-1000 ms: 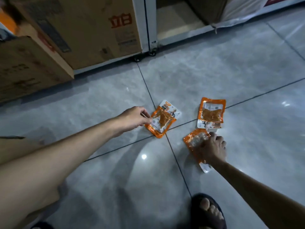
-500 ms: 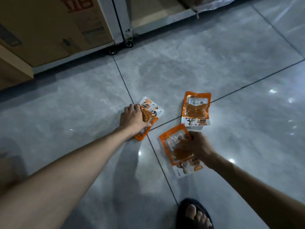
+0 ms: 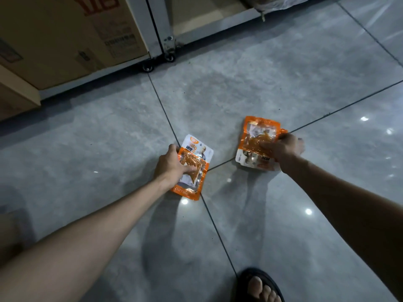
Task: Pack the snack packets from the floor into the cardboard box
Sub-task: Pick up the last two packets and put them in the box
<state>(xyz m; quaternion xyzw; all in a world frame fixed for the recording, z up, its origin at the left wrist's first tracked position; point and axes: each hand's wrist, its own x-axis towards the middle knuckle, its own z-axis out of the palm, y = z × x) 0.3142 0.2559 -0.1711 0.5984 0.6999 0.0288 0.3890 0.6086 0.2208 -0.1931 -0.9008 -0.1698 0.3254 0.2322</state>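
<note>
Snack packets, orange and white, flat sealed pouches with clear windows showing brownish contents; printed labels at one end

Item one, left packet (image 3: 194, 168): lying on the grey tiled floor (image 3: 250, 88) across a grout line, pinched at its left edge by the left hand (image 3: 172, 165), thumb laid over the window

Item two, right packets (image 3: 257, 144): a stack, apparently two, one offset behind the other, gripped on the right side by the right hand (image 3: 281, 149), fingers curled over the top; it cannot be told whether the stack is lifted off the floor

Handling, as judged: light, soft, pliable film, probably slick; best taken at the sealed edge rather than the filled middle, which may be crushed

Surroundings: cardboard box (image 3: 65, 38) at upper left, beside a wheeled metal frame (image 3: 161, 35); a sandalled foot (image 3: 259, 286) at the lower edge
</note>
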